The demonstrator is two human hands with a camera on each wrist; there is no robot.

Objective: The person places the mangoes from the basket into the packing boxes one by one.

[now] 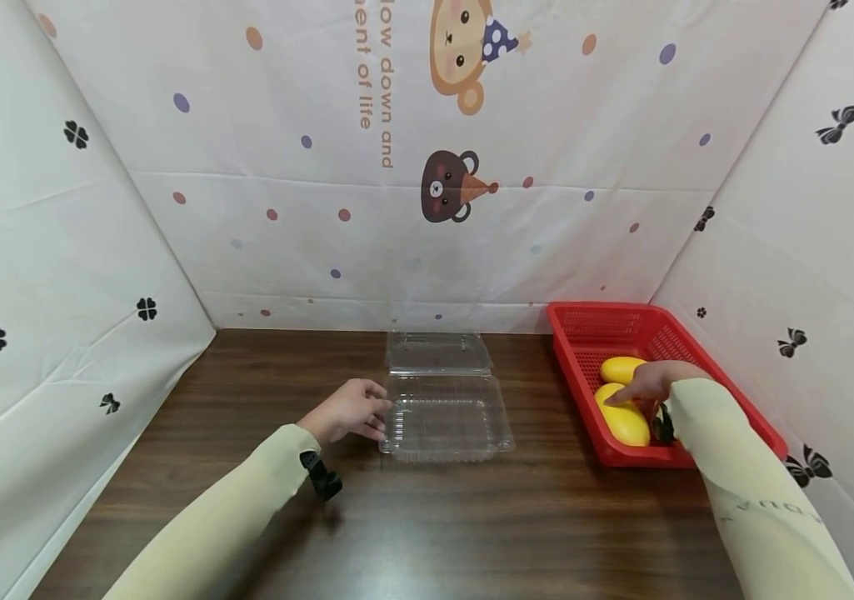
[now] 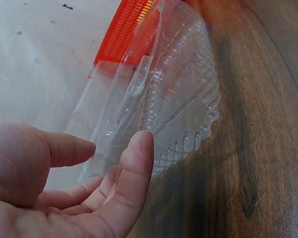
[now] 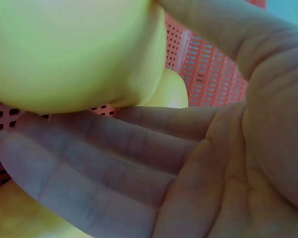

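A transparent plastic clamshell box (image 1: 441, 421) lies on the table with its lid (image 1: 437, 354) folded back toward the wall. My left hand (image 1: 352, 410) is at its left edge, fingertips right at the rim. Thumb and fingers stand apart there in the left wrist view, the fingers (image 2: 134, 173) loosely bent. Over in the red basket (image 1: 576, 392), my right hand (image 1: 655, 382) holds a large yellow mango (image 1: 621, 421), thumb on one side and fingers along the other. Another yellow mango (image 1: 620, 369) sits behind it. A further yellow fruit (image 3: 25, 213) shows below the fingers in the right wrist view.
The red basket has perforated walls and stands at the table's right side, by the right wall sheet (image 1: 794, 250). A printed sheet (image 1: 367, 250) hangs behind the dark wooden table (image 1: 262, 367). Each wrist wears a black camera strap (image 1: 319, 475).
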